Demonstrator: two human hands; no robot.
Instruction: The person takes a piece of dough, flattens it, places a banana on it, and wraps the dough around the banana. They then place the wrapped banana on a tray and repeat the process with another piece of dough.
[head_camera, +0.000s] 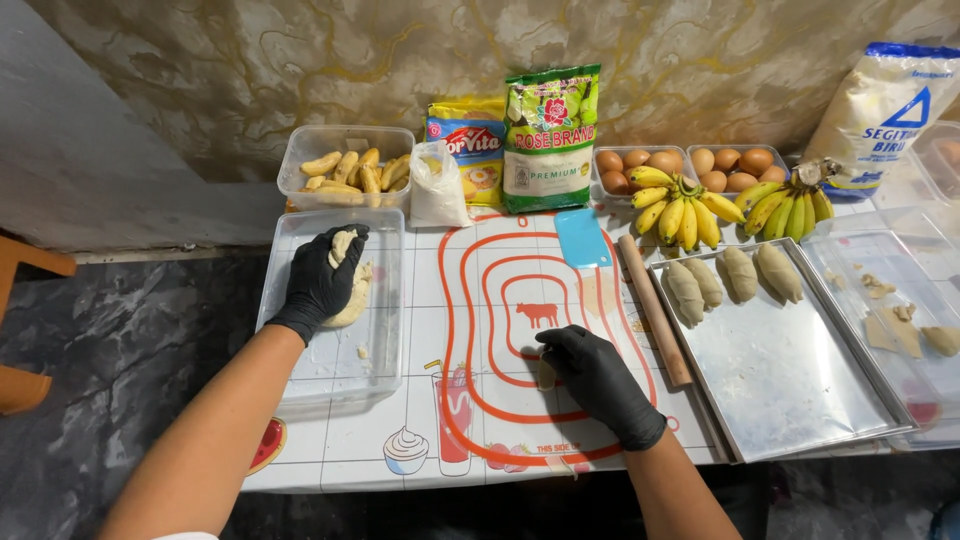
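we see soft pale dough (345, 285) in a clear plastic tub (385, 330), our black-gloved left hand (322, 280) clamped on it; our right hand (598, 375) curls fingers around a small dough piece (546, 372) on the mat (480, 300).

Back wall (300, 60): marbled beige-brown finish with gold veins. Plain grey wall panel (90, 150) on the left. Floor (110, 360): dark grey marble-look tiles. Low table (420, 420) with white tile-pattern cover printed with cartoon food. Orange wooden furniture piece (25, 330) at far left edge, mostly cut off. Lighting even, soft shadows.
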